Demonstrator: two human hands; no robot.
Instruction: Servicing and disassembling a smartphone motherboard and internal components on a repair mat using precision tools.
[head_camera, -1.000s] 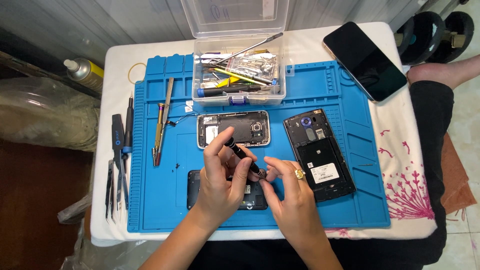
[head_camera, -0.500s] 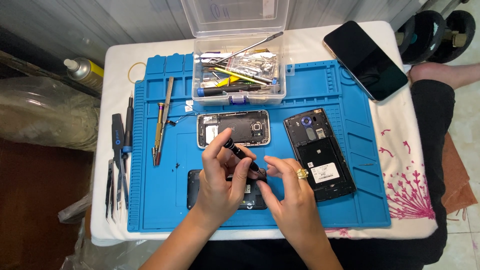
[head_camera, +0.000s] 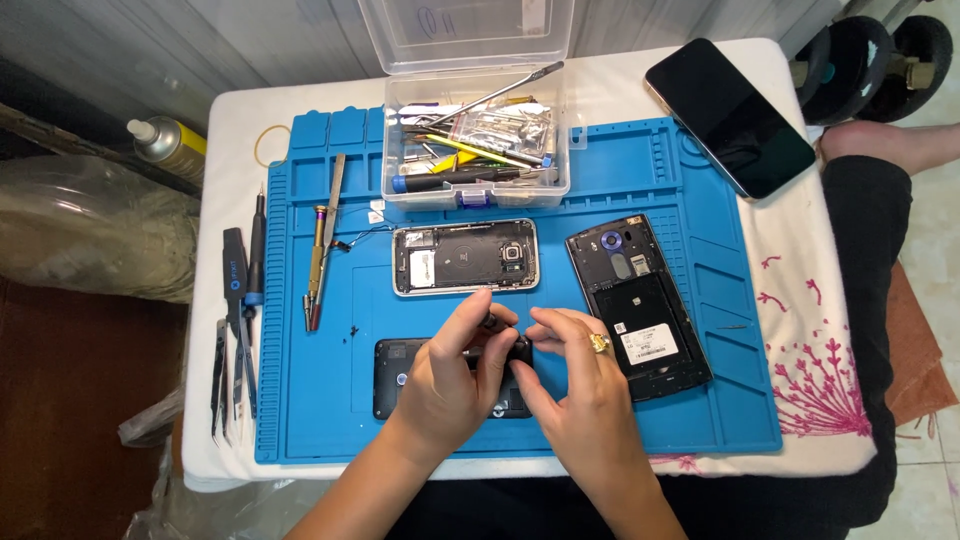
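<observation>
Both hands meet over the near middle of a blue work mat (head_camera: 330, 420), pinching a small dark screwdriver handle (head_camera: 490, 322) between them. The left hand (head_camera: 450, 385) closes its thumb and forefinger on the upper end of the handle, and the right hand (head_camera: 585, 400), which wears a gold ring (head_camera: 600, 343), closes its fingertips on the same piece from the other side, so the fingertips of the two hands almost touch. Directly under the grip lies a dark phone body (head_camera: 395, 375), mostly covered by the hands, with only its left end and a strip of its near edge showing. Just beyond the grip, away from the person, lies an opened silver-framed phone (head_camera: 465, 257) with its insides facing up. To the right of the grip, close beside the ringed finger, lies a black opened phone (head_camera: 640, 305) set at a slant. Farther beyond stands a clear plastic box (head_camera: 475, 160) filled with tools, its lid raised. To the left of the grip lie a long slim driver (head_camera: 318, 262) on the mat, and tweezers (head_camera: 220, 380) off its left edge. Far to the upper right lies a phone with a dark screen (head_camera: 730, 115) on the white cloth.
</observation>
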